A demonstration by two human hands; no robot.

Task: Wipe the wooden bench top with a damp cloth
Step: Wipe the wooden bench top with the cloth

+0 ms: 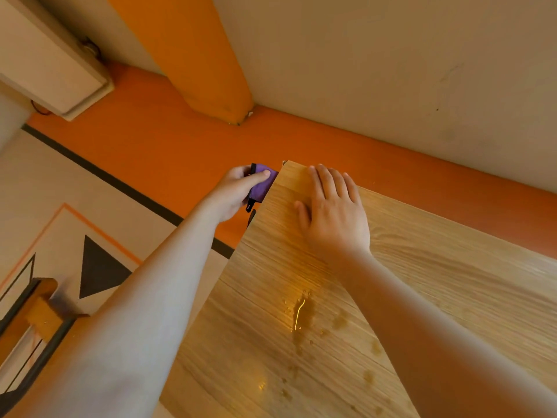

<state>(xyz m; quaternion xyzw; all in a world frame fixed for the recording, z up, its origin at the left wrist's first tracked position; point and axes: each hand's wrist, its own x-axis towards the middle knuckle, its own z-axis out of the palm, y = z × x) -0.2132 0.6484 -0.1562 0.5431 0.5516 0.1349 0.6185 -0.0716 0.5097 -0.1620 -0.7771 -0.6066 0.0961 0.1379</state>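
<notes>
1. My left hand (238, 191) sits just left of the frame's centre, with thumb and fingers curled round the purple cloth (264, 184) (it has black trim along one edge).
2. The cloth is pressed to the side edge of the wooden bench top (422, 267) beside its far corner, off the top face rather than on it.
3. My right hand (333, 212) lies palm down on the bench top just right of the cloth. Its fingers are straight and close together, and it holds nothing.
4. In the lower centre, a small puddle of water (301, 315) with scattered drops around it sits on the wood between my forearms, well apart from the cloth.
5. An orange wall band (150, 140) runs behind the bench from the left edge towards the right, with pale wall above it.
6. A black triangle (99, 270) marks the pale surface at lower left.
</notes>
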